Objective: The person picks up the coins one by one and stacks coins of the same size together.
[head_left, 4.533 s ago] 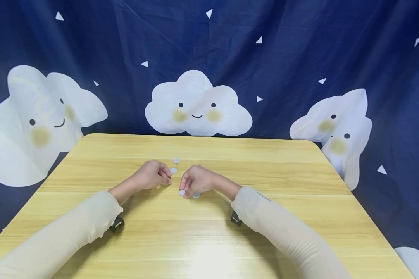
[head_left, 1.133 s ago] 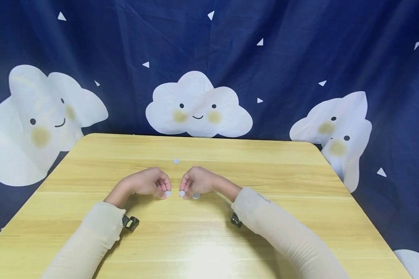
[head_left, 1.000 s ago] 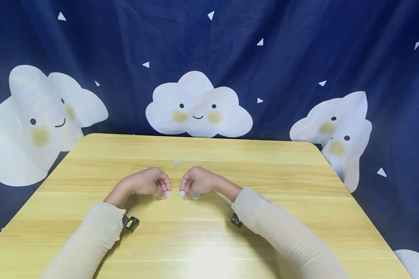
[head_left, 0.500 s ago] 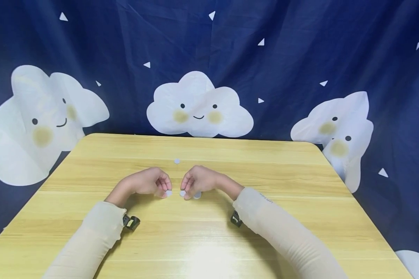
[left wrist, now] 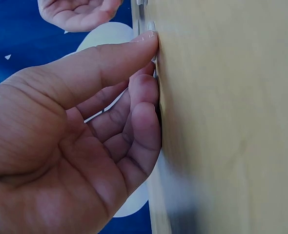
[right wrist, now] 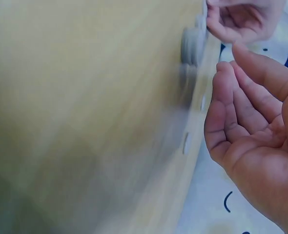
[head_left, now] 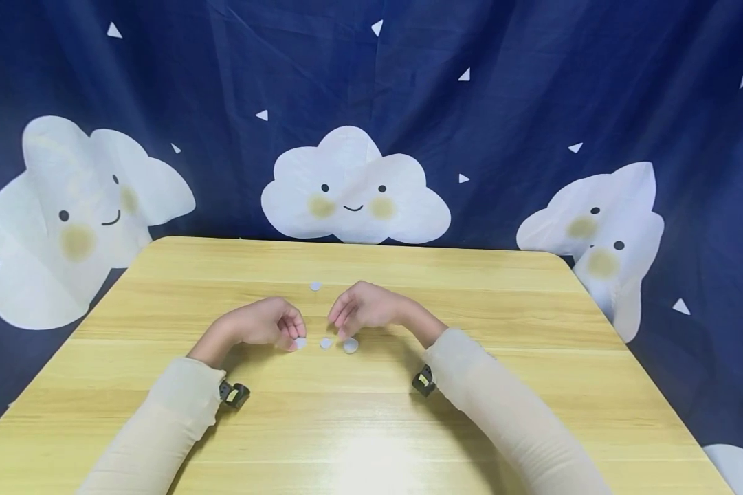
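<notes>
Several small white round discs lie on the wooden table. My left hand (head_left: 262,323) pinches one disc (head_left: 300,342) at the tabletop, thumb and fingertips at its edge. Just to its right lies another disc (head_left: 325,343), and beyond that a slightly larger-looking disc (head_left: 350,345). My right hand (head_left: 371,306) hovers above these two, its fingers loosely bent and holding nothing. One more disc (head_left: 315,286) lies farther back. In the right wrist view a blurred, thicker grey-white piece (right wrist: 190,46) stands near the left hand, with a disc (right wrist: 186,143) lower down.
The wooden table (head_left: 359,426) reaches to a dark blue curtain (head_left: 371,82) printed with smiling white clouds and triangles. Black wrist devices (head_left: 235,395) sit under both beige sleeves (head_left: 501,405).
Earlier my left hand moved nearer and took the disc from farther back. In the last half second my right hand let go of its disc and rose back and right; the left stayed.
</notes>
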`<state>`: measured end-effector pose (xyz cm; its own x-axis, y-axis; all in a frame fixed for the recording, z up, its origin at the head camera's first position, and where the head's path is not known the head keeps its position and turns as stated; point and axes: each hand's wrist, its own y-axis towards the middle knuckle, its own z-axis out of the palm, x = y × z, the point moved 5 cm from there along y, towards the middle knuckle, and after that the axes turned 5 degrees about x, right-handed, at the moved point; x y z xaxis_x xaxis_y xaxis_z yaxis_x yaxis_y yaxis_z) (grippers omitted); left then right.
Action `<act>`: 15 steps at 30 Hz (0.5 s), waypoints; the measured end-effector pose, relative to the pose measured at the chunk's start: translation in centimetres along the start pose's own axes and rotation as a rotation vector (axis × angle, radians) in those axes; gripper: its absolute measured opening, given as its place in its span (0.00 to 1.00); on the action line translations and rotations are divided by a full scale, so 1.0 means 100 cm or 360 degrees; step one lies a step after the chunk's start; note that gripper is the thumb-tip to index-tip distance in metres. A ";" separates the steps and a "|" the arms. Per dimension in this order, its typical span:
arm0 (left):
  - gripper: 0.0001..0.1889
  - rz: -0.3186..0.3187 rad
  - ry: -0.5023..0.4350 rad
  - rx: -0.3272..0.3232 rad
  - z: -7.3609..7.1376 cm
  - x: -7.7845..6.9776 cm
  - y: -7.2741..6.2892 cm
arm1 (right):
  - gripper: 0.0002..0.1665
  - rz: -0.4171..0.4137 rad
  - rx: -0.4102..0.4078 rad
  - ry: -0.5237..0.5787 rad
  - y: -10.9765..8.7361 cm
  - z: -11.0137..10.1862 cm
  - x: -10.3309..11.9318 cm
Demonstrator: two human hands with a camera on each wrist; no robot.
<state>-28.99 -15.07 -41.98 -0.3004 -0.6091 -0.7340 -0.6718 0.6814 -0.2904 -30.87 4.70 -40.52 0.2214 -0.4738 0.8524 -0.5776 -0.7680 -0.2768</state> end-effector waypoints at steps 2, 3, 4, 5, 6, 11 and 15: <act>0.09 -0.0001 0.0000 -0.0002 0.000 0.000 0.000 | 0.19 0.0009 -0.0021 -0.0013 -0.002 -0.005 -0.001; 0.09 -0.0002 -0.0001 -0.0004 0.000 0.000 0.000 | 0.19 0.0011 -0.0026 -0.0016 -0.003 -0.008 -0.001; 0.09 -0.0003 -0.0004 -0.0005 0.001 0.000 0.000 | 0.19 0.0013 -0.0031 -0.0024 -0.004 -0.010 -0.002; 0.09 -0.0005 -0.0007 -0.0007 0.001 0.000 0.000 | 0.19 0.0010 -0.0037 -0.0033 -0.005 -0.013 -0.003; 0.09 -0.0006 -0.0010 -0.0009 0.001 0.000 0.000 | 0.18 0.0006 -0.0042 -0.0041 -0.006 -0.015 -0.004; 0.09 -0.0010 -0.0015 -0.0013 0.001 0.001 -0.001 | 0.19 -0.0023 -0.0093 -0.0022 -0.007 -0.029 -0.014; 0.09 -0.0011 -0.0006 -0.0014 0.001 0.001 -0.001 | 0.18 -0.0008 -0.0188 -0.0038 -0.008 -0.041 -0.025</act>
<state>-28.89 -15.21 -42.05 -0.2935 -0.6121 -0.7343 -0.6797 0.6737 -0.2900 -34.15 8.24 -40.61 0.2422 -0.4812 0.8425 -0.6649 -0.7147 -0.2171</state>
